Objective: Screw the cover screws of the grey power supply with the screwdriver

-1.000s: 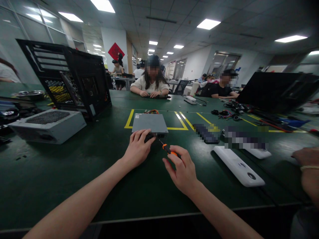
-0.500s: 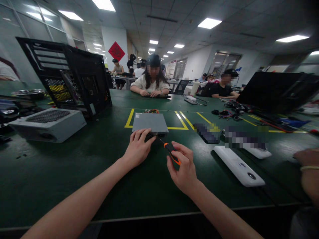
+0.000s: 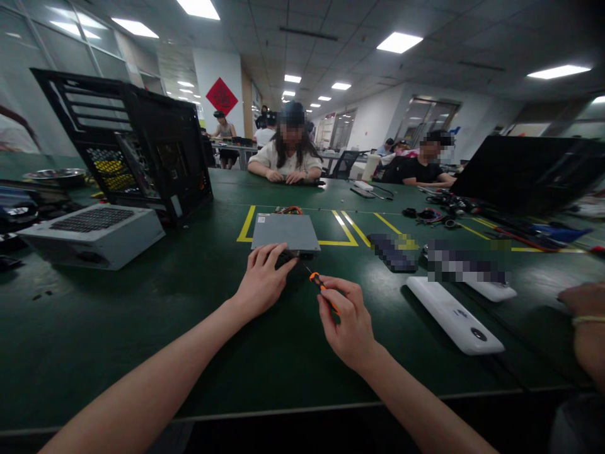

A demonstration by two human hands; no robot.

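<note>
- I am gripping a small orange-and-black screwdriver (image 3: 322,287) in my closed right hand (image 3: 347,321), its tip pointing at the flat grey metal box (image 3: 285,232).
- My left hand (image 3: 261,282) is pressing loosely curled fingers on the box's near edge, on the dark green table (image 3: 142,315).

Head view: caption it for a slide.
Left hand steadies a flat grey metal box; right hand holds an orange-handled screwdriver.

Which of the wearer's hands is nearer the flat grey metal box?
Left. The left hand rests against the flat grey metal box at its near edge; the right hand sits apart, gripping an orange screwdriver.
</note>
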